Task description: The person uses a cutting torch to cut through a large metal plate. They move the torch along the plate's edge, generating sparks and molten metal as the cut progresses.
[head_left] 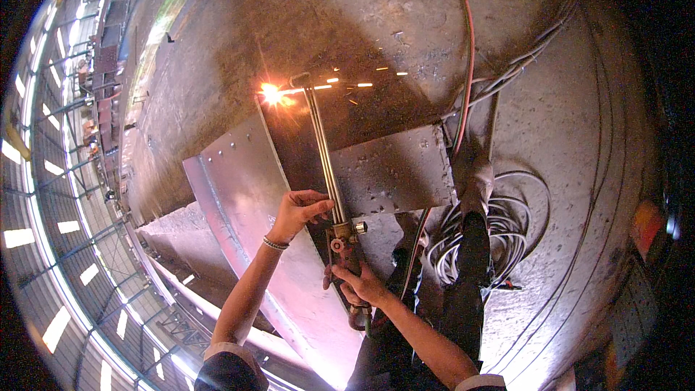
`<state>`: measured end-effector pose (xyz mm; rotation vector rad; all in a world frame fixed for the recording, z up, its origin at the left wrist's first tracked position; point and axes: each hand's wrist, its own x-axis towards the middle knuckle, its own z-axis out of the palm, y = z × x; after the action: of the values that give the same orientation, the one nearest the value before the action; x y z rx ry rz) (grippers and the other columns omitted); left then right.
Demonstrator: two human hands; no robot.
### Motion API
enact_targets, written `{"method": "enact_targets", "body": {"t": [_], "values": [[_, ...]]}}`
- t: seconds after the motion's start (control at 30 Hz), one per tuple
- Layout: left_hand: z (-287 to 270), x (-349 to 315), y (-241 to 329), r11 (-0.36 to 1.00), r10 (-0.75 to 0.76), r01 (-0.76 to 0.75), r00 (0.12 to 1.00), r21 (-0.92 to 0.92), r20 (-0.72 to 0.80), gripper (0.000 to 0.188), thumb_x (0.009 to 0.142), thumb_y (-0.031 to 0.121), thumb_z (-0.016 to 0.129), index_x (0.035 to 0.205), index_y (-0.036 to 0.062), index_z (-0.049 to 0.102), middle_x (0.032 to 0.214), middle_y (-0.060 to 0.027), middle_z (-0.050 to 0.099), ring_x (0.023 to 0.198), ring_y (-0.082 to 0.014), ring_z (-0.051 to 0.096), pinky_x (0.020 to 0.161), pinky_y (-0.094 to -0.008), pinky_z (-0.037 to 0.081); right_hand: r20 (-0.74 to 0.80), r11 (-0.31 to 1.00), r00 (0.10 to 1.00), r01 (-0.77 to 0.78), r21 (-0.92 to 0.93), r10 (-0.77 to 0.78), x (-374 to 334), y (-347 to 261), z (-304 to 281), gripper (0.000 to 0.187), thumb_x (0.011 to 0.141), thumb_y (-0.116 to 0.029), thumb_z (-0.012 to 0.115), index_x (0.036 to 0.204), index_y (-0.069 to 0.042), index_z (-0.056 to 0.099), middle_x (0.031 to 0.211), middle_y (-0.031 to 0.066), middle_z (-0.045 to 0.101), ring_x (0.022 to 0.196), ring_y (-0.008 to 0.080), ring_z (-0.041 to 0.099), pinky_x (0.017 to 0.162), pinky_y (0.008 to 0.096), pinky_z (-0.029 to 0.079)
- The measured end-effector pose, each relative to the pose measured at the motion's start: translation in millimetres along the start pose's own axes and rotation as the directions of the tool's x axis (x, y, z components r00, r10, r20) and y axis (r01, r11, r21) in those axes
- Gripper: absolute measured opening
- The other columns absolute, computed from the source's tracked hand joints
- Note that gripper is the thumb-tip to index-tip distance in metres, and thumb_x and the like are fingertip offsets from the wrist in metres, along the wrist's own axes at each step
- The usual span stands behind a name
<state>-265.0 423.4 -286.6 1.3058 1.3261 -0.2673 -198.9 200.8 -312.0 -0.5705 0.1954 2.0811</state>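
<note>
A long gas cutting torch runs up the middle of the view, its tip burning with a bright orange flame and throwing sparks to the right. My left hand rests on the torch's thin tubes just above the valve block. My right hand is closed around the torch's handle below the brass valves. The flame sits at the far edge of a grey steel plate with a row of small holes.
A second steel plate lies to the right of the torch. Red and dark hoses cross the concrete floor, with coiled white cable by my shoe. A building's wall and roof trusses curve along the left.
</note>
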Motion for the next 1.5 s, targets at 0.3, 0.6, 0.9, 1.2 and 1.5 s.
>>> {"method": "enact_targets", "body": {"t": [0.3,0.6,0.9,1.2,1.5], "values": [[-0.5,0.6,0.7,1.000,0.011,-0.011,1.000,0.002,0.003,0.022,0.084,0.021,0.075,0.093,0.0015,0.072,0.076,-0.0026,0.070,0.065,-0.0073,0.065,0.054,-0.0195,0.046,-0.047,0.998,0.997,-0.055,-0.012,0.055,-1.0,-1.8,2.0,0.030,0.095,-0.034,0.057,0.083,-0.007,0.056,0.057,-0.0007,0.051,0.033,0.0062,0.035,0.031,0.0244,0.025],[1.0,-0.9,4.3,1.000,-0.004,0.004,1.000,0.018,-0.014,0.022,0.083,0.020,0.076,0.093,0.0009,0.072,0.075,-0.0028,0.070,0.063,-0.0072,0.064,0.053,-0.0197,0.047,-0.078,0.998,0.995,-0.055,-0.003,0.055,-2.2,-5.6,4.8,0.029,0.095,-0.032,0.058,0.080,-0.007,0.052,0.060,0.0009,0.052,0.033,0.0066,0.038,0.030,0.0246,0.028],[-1.1,1.5,-3.7,1.000,-0.005,0.005,1.000,-0.017,-0.005,0.022,0.083,0.021,0.076,0.092,0.0022,0.072,0.074,-0.0010,0.069,0.062,-0.0067,0.063,0.052,-0.0197,0.046,-0.074,0.999,0.996,-0.048,0.001,0.048,-0.3,-2.4,3.5,0.028,0.095,-0.031,0.058,0.082,-0.008,0.050,0.061,0.0011,0.052,0.033,0.0067,0.037,0.030,0.0248,0.027],[0.6,-0.7,2.4,1.000,0.000,-0.001,1.000,-0.019,-0.012,0.021,0.082,0.021,0.077,0.090,0.0014,0.072,0.072,-0.0010,0.068,0.060,-0.0064,0.061,0.052,-0.0195,0.045,-0.087,0.998,0.995,-0.040,0.040,0.043,-1.8,-3.7,5.4,0.029,0.095,-0.033,0.059,0.083,-0.007,0.051,0.062,0.0016,0.052,0.033,0.0063,0.037,0.030,0.0245,0.026],[0.7,-1.1,3.2,0.999,0.028,-0.028,1.000,-0.022,-0.009,0.020,0.082,0.019,0.076,0.089,0.0004,0.073,0.070,-0.0014,0.067,0.059,-0.0061,0.061,0.051,-0.0199,0.045,-0.059,0.998,0.997,-0.041,0.042,0.044,-2.2,-4.8,4.8,0.028,0.094,-0.032,0.060,0.082,-0.008,0.053,0.062,0.0014,0.053,0.034,0.0060,0.037,0.031,0.0237,0.027]]}}
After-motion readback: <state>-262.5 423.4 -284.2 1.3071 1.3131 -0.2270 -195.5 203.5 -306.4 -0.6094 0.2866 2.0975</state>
